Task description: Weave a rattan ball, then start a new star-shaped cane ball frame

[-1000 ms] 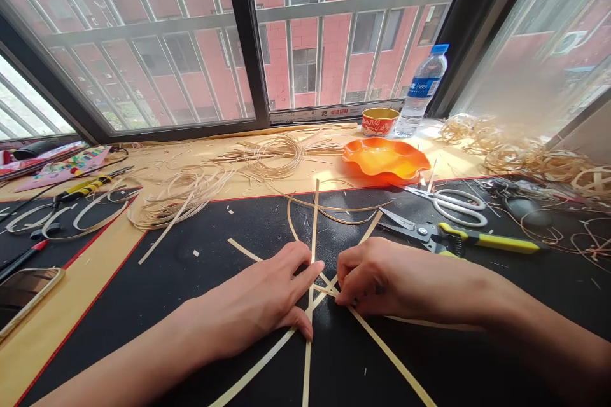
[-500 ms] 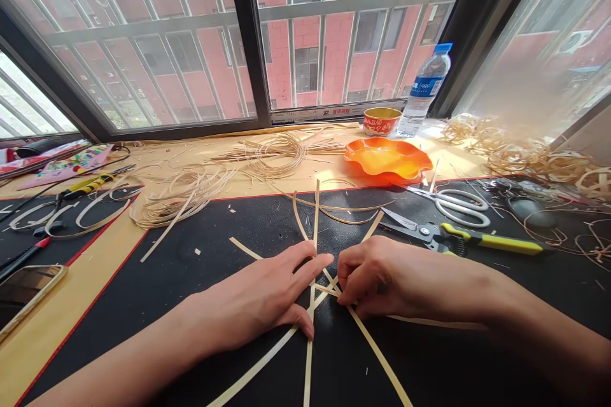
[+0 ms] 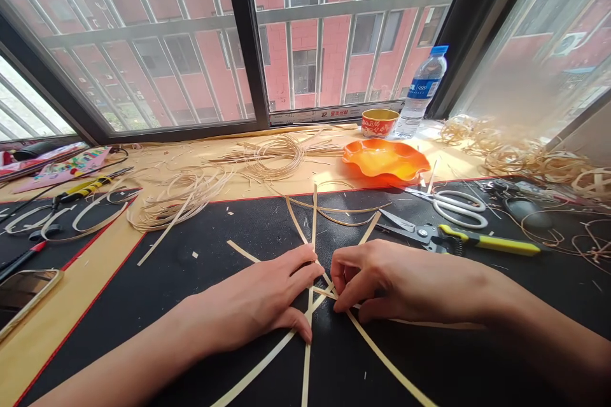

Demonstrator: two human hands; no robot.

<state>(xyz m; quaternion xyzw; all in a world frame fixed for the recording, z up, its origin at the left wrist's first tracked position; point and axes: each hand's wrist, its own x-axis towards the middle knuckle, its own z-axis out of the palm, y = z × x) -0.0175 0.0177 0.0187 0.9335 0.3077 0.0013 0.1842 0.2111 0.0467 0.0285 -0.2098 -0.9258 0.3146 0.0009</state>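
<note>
Item: flat cane strips [image 3: 307, 362], several, crossed in a loose star on a black cutting mat [image 3: 186, 305] atop the desk [image 3: 48, 337]. Edges: the mat's red-lined far edge meets the upper tip of the longest strip, below an orange scalloped dish [image 3: 386, 160]; its slanted left edge lies well apart from the left hand [image 3: 252, 292], with open black mat between. Right of the right hand [image 3: 401, 283]: yellow-handled snips [image 3: 429, 236] near the knuckles, steel scissors [image 3: 453, 208] beyond them. Position: the crossing sits between both hands, directly under the fingertips. Left fingers [image 3: 298, 267] lie slightly spread, flat on the strips; right fingers [image 3: 348, 254] curl inward, tips gathered on the crossing, pinching it as far as the view shows. Orientation: long axes radiate outward, one strip running nearly straight from the far mat edge toward the person, others diagonal, ending past the lower frame.
</note>
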